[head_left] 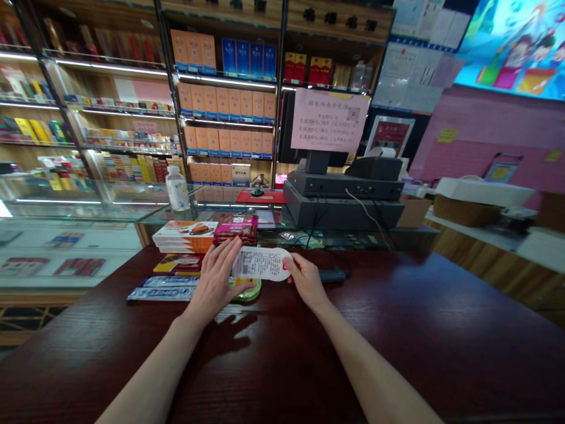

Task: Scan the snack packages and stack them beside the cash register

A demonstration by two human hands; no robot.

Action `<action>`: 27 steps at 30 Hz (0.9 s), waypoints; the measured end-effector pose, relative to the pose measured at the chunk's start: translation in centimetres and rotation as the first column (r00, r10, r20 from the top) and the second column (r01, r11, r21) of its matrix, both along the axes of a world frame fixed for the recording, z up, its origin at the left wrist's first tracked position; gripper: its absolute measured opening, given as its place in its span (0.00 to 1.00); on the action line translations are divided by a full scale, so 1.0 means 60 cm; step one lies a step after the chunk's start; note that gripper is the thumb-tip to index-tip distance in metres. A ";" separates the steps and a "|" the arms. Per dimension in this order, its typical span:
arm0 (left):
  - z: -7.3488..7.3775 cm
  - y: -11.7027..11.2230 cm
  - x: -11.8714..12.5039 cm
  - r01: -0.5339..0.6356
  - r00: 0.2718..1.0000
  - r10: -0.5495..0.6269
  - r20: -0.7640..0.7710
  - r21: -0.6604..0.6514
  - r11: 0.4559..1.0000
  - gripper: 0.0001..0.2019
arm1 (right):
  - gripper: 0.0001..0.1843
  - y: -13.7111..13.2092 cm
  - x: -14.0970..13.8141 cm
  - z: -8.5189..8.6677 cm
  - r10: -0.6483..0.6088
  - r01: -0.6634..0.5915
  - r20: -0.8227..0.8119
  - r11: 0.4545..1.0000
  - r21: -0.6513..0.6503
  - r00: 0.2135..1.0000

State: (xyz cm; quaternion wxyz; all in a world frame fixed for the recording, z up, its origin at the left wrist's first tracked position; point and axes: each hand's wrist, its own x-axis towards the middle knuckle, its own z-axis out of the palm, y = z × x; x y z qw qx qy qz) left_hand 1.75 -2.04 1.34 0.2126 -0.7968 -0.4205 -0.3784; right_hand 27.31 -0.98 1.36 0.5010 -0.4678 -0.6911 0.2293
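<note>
My right hand (305, 281) pinches the right end of a white round-ended card with printed text and a barcode (263, 263), its printed side facing me. At the card's left end is my left hand (217, 274), fingers stretched out and thumb apart; whether it touches the card I cannot tell. Partly hidden beneath the card lies a round green-rimmed item (251, 292). Left of it on the table lie two blue-and-white long packets (161, 288), partly covered by my left hand. Behind them are stacked orange-and-white boxes (183, 237) and maroon-and-pink packages (236, 227).
A dark handheld device (332, 275) lies right of my right hand on the dark wooden table (282, 359). Beyond stand a plastic bottle (177, 189), a glass counter (145, 218) and a cash register (342, 203) with hanging cables. Stocked shelves (227, 121) line the back.
</note>
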 end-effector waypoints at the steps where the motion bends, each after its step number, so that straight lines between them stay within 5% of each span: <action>1: 0.000 0.000 0.000 0.002 1.000 -0.002 -0.024 -0.015 1.000 0.48 | 0.19 0.001 0.002 0.001 -0.005 0.005 0.004 1.000 -0.001 1.000; 21: 0.002 -0.001 -0.014 -0.086 0.996 0.084 0.019 0.073 0.994 0.34 | 0.22 -0.006 0.014 0.014 0.137 -0.128 -0.116 0.988 0.085 0.984; 27: 0.001 -0.003 -0.024 -0.113 0.993 0.109 0.044 0.080 0.990 0.34 | 0.21 0.007 0.052 0.010 0.003 0.007 -0.098 0.995 0.104 0.995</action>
